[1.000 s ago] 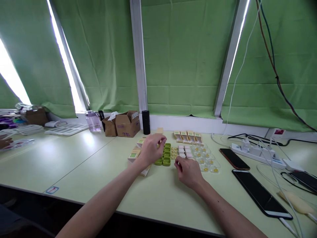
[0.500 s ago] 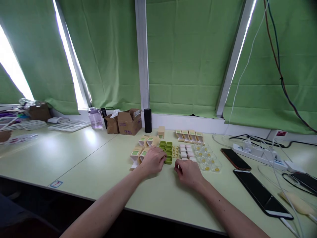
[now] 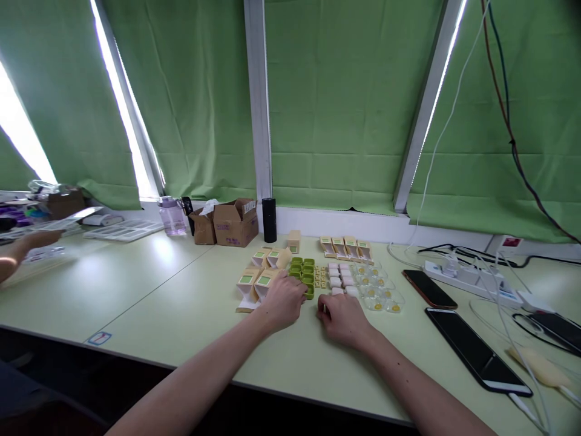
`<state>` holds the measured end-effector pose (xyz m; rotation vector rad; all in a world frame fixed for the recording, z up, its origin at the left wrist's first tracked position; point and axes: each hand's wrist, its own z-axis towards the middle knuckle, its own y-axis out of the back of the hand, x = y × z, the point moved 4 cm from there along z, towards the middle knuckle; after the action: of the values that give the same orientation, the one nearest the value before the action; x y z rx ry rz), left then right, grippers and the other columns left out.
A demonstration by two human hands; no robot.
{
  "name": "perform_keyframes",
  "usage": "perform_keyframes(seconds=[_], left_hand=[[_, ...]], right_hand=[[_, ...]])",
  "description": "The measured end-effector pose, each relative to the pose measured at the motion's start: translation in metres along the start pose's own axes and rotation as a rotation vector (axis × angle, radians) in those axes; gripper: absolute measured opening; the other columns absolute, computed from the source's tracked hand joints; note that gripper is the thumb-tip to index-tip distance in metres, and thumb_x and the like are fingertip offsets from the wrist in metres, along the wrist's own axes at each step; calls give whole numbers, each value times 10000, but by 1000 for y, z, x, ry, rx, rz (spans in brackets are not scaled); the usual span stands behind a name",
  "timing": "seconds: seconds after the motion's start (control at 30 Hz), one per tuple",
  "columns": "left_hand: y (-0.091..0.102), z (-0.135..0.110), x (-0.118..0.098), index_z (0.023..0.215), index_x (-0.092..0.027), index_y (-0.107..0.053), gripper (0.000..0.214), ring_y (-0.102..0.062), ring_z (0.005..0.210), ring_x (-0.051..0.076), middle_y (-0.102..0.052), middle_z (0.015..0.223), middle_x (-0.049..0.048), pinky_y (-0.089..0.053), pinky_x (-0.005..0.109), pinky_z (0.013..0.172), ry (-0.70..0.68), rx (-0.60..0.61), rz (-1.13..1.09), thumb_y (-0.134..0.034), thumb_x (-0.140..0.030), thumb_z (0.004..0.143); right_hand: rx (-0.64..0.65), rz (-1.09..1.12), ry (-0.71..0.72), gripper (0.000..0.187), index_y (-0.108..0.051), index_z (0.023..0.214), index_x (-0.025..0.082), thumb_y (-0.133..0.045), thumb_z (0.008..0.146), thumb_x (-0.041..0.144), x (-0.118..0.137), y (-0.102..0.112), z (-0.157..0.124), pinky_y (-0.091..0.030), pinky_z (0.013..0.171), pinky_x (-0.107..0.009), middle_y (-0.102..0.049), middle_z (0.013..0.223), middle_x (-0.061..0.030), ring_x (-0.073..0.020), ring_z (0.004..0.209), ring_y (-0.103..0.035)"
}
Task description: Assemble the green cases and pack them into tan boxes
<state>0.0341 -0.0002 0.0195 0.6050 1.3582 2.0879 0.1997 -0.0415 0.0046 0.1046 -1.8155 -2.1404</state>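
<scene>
My left hand [image 3: 285, 301] is closed, its fingertips at the nearest of several small green open-topped boxes [image 3: 309, 293] set in two columns. Folded tan card pieces with green windows [image 3: 247, 280] stand beside and partly behind that hand. My right hand [image 3: 344, 319] rests on the table with its fingers curled in; whatever they may hold is hidden. Just beyond it sit rows of small white and pink blocks [image 3: 334, 282]. Between these and the green boxes lie tiny yellowish squares [image 3: 320, 277]. Clear plastic shells with yellow centres [image 3: 376, 289] are to the right.
More tan card pieces [image 3: 345, 248] stand at the back. Two phones [image 3: 476, 348] and a power strip [image 3: 472, 283] with cables lie right. Cardboard boxes [image 3: 236, 224], a black cylinder [image 3: 269, 220] and a purple bottle [image 3: 172, 217] line the wall. Another person's hand [image 3: 31, 243] is far left.
My left fingers have shifted slightly right onto the near green box. My right hand has hardly moved. Another person's hand has come into view at the left, by a pale sheet.
</scene>
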Motion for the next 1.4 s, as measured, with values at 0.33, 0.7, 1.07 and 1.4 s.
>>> perform_keyframes(seconds=[0.33,0.7,1.07,1.4], left_hand=[[-6,1,2,752,-211,-680,150,-709,780,283,-780,801,89,-437,463,820,41,13,25,-636,-120,863],[-5,0,-1,771,-212,-657,162,-687,766,252,-772,798,69,-419,442,813,1,-49,21,-608,-60,800],[3,-7,-19,810,-210,-635,171,-633,707,217,-722,753,63,-339,420,722,-227,-314,110,-553,-98,908],[31,-15,-16,1266,-189,-590,308,-681,938,280,-742,1023,112,-507,454,875,-255,-710,-257,-643,-178,963]], right_hand=[[1,13,5,113,-769,990,244,-686,917,218,0,1,0,-253,644,-314,-822,949,-67,-229,832,-722],[-189,153,-48,114,-691,1030,242,-670,945,170,-12,6,4,-336,668,-299,-792,959,-10,-198,854,-696],[-447,269,133,448,-646,1322,202,-773,893,213,-15,8,4,-529,1064,-452,-731,1331,-135,-318,1249,-638],[-736,561,282,396,-638,1325,285,-704,936,259,-19,19,-1,-588,990,-525,-696,1296,-123,-340,1227,-642]])
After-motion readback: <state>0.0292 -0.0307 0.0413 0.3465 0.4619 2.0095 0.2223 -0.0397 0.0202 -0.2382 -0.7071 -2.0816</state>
